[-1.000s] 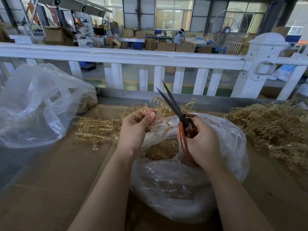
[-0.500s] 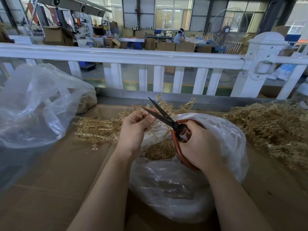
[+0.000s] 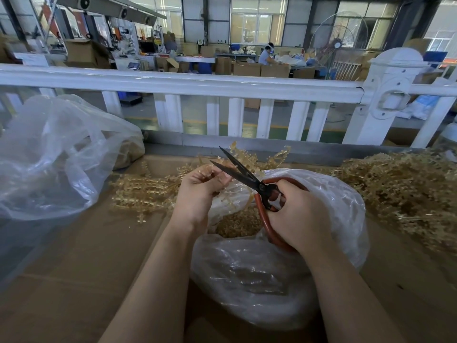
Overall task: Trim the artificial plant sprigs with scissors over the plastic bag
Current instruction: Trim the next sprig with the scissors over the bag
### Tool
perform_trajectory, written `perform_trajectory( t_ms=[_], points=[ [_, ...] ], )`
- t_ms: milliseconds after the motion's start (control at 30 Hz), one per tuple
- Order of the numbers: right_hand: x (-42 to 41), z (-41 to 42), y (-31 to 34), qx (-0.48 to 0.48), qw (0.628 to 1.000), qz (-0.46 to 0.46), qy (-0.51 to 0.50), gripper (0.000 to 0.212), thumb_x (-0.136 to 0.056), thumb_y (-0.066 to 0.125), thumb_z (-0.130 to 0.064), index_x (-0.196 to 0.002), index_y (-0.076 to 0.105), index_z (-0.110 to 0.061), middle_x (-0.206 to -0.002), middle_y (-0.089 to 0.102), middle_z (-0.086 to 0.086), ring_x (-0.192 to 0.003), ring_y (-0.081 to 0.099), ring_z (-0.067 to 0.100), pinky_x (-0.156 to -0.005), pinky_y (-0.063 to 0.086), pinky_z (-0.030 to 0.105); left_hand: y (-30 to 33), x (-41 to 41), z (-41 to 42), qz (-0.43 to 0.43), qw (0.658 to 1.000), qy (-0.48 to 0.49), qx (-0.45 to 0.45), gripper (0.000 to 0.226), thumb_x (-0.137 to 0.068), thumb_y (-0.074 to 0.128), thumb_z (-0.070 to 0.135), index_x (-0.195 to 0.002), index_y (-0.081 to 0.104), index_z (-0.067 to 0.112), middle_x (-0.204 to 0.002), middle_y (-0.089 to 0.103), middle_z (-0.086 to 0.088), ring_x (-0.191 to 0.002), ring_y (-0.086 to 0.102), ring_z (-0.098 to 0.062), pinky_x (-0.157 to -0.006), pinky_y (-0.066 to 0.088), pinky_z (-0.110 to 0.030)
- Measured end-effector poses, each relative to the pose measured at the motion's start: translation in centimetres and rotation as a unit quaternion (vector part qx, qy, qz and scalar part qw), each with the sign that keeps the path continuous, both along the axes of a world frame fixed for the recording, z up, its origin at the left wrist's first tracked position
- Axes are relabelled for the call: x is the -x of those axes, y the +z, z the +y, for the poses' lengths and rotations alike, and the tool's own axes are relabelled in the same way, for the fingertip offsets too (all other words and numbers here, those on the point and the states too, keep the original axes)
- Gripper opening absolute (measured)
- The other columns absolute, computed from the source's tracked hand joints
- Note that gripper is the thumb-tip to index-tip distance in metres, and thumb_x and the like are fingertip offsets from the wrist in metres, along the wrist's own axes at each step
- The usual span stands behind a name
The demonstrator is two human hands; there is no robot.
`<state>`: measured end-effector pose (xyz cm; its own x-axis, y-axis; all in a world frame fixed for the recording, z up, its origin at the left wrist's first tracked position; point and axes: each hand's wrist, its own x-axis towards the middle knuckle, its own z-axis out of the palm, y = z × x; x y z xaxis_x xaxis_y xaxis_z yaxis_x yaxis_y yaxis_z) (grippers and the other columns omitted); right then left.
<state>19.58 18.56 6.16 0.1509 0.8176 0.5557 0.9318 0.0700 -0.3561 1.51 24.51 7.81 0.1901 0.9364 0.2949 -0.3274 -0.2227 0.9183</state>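
My left hand [image 3: 199,191] pinches a pale golden plastic sprig [image 3: 243,154] above the mouth of a clear plastic bag [image 3: 341,211]. My right hand [image 3: 296,216] grips the red handles of black-bladed scissors [image 3: 241,173]. The blades are parted and point up and left, their tips right beside my left fingertips. Golden trimmings [image 3: 237,222] lie inside the bag between my wrists. Part of the sprig's stem is hidden inside my left fist.
A small pile of golden sprigs [image 3: 143,191] lies left of my hands on the cardboard surface [image 3: 74,268]. A big heap of sprigs [image 3: 405,191] fills the right. A second clear bag [image 3: 49,154] bulges at the left. A white railing [image 3: 188,85] runs behind.
The scissors swung down from upright towards my left hand and their blades parted beside the sprig. My left hand stayed in place.
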Motion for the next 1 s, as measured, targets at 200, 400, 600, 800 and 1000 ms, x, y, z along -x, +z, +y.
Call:
perform_trajectory(
  t_ms=[200, 400, 600, 800, 1000],
  points=[
    [0.2, -0.3, 0.4, -0.033, 0.999, -0.026, -0.004, 0.039, -0.084, 0.05, -0.063, -0.073, 0.058, -0.027, -0.061, 0.05, -0.015, -0.056, 0.047, 0.004, -0.053, 0.045, 0.023, 0.1, -0.1, 0.0, -0.005, 1.0, 0.004, 0.006, 0.031, -0.089, 0.061, -0.005, -0.066, 0.066, 0.014, -0.064, 0.064, 0.005, -0.062, 0.056, -0.007, -0.068, 0.047, -0.022],
    [0.5, -0.5, 0.4, -0.057, 0.998, -0.018, 0.0, 0.039, -0.083, 0.055, -0.059, -0.064, 0.051, -0.026, -0.053, 0.039, -0.018, -0.048, 0.04, 0.001, -0.047, 0.033, 0.019, -0.1, 0.0, 0.2, -0.032, 0.999, -0.006, 0.028, 0.003, -0.087, 0.065, 0.001, -0.088, 0.067, -0.001, -0.084, 0.068, -0.008, -0.08, 0.062, -0.018, -0.075, 0.054, -0.024],
    [0.5, -0.5, 0.4, -0.067, 0.998, -0.016, 0.001, 0.04, -0.083, 0.058, -0.056, -0.06, 0.046, -0.025, -0.05, 0.037, -0.016, -0.045, 0.038, 0.003, -0.046, 0.03, 0.019, -0.3, 0.0, 0.3, -0.038, 0.999, -0.015, 0.033, 0.012, -0.082, 0.068, 0.007, -0.09, 0.068, -0.002, -0.085, 0.07, -0.008, -0.083, 0.063, -0.019, -0.078, 0.053, -0.026],
    [0.2, -0.2, 0.0, -0.065, 0.998, -0.016, 0.0, 0.042, -0.084, 0.054, -0.059, -0.063, 0.055, -0.023, -0.053, 0.046, -0.015, -0.048, 0.045, 0.004, -0.046, 0.038, 0.02, -0.3, 0.0, 0.4, -0.049, 0.998, -0.023, 0.03, 0.032, -0.079, 0.069, 0.012, -0.1, 0.065, -0.012, -0.088, 0.072, -0.009, -0.081, 0.067, -0.017, -0.072, 0.054, -0.024],
    [0.2, 0.4, -0.8, -0.03, 0.999, 0.038, -0.001, 0.047, -0.082, 0.043, -0.069, -0.073, 0.06, -0.027, -0.059, 0.057, -0.012, -0.055, 0.055, 0.005, -0.054, 0.052, 0.029, 0.1, -0.1, 0.0, -0.006, 1.0, 0.001, 0.011, 0.011, -0.088, 0.067, 0.003, -0.083, 0.062, 0.01, -0.077, 0.063, -0.005, -0.071, 0.059, -0.014, -0.069, 0.05, -0.026]
  ],
)
